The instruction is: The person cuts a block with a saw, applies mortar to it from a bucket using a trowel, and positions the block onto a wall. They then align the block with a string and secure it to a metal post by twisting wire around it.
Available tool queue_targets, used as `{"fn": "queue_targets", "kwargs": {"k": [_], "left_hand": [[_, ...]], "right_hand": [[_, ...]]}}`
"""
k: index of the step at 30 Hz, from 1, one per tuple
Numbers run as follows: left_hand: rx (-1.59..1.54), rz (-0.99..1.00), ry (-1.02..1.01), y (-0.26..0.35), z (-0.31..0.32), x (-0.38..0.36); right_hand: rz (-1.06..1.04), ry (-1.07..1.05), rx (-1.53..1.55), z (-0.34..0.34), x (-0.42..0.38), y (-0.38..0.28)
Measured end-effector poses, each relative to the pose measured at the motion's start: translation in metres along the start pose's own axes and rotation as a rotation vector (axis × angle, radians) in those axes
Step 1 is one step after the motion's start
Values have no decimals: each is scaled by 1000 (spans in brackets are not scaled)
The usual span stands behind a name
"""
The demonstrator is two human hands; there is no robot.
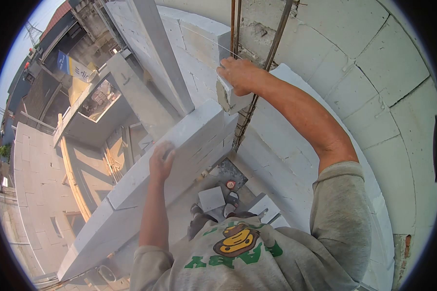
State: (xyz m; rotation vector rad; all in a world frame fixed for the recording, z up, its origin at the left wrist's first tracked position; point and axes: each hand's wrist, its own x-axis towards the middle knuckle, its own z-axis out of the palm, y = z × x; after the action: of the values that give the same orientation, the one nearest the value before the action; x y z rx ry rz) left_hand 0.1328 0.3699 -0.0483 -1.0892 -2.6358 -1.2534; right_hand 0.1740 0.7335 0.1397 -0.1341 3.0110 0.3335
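Note:
My right hand (pixel 237 75) is closed around the top of a small light block piece (pixel 230 99) at the end of the wall, beside upright steel bars (pixel 275 36). A thin string (pixel 211 41) runs along the wall top to that hand. My left hand (pixel 161 160) rests on the top edge of a low white block wall (pixel 189 127), its fingers bent and a little apart, holding nothing. The underside of the right hand is hidden.
A grey post (pixel 162 58) stands beyond the low wall. Below, near my feet, lie a square block (pixel 211 199), a dark board (pixel 229 173) and a round red-and-white item (pixel 231 185). A large block wall (pixel 374 102) rises at right. Bamboo poles (pixel 73 174) lean at left.

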Motion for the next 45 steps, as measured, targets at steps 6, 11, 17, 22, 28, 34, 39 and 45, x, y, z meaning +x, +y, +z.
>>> {"fn": "queue_targets", "kwargs": {"k": [6, 11, 17, 22, 28, 34, 39, 45], "left_hand": [[-5, -3, 41, -2, 2, 1], [-9, -21, 57, -4, 4, 0], [-39, -65, 76, -2, 5, -1], [-93, -207, 170, 21, 13, 17], [-219, -55, 74, 148, 0, 118], [-292, -46, -125, 193, 41, 219], [-257, 20, -106, 229, 69, 283], [-154, 0, -89, 269, 85, 315]], "right_hand": [[35, 23, 88, 6, -6, 6], [33, 60, 142, 11, -3, 8], [12, 39, 99, 8, -11, 8], [45, 79, 107, 8, -19, 5], [76, 146, 66, 22, -16, 1], [100, 169, 115, 25, -26, 0], [103, 209, 87, 33, -23, 4], [145, 294, 156, 46, -15, 10]]}}
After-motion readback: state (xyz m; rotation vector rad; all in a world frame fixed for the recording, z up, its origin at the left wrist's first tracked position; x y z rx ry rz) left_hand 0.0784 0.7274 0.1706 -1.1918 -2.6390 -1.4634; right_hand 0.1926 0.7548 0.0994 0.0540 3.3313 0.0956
